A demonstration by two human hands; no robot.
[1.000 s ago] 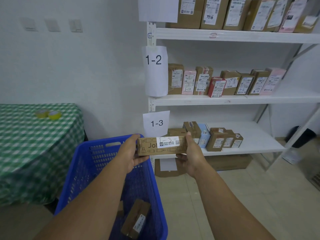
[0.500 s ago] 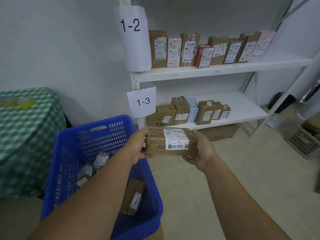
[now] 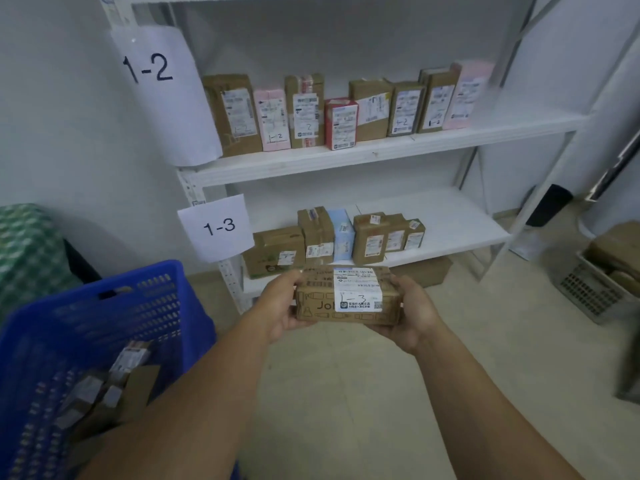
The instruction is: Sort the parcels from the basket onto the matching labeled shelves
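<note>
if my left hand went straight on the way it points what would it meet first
Probably the wide brown box at the left end of the 1-3 shelf, beyond the left hand gripping the parcel; depth is unclear.

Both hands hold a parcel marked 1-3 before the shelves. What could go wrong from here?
1. The upright boxes crowd the left of the 1-3 shelf; pushing the parcel in there may topple them.
2. The 1-2 shelf sits just above, so a hasty placement could land there instead.
3. The left hand and right hand grip only the parcel's ends; it might slip.
</note>
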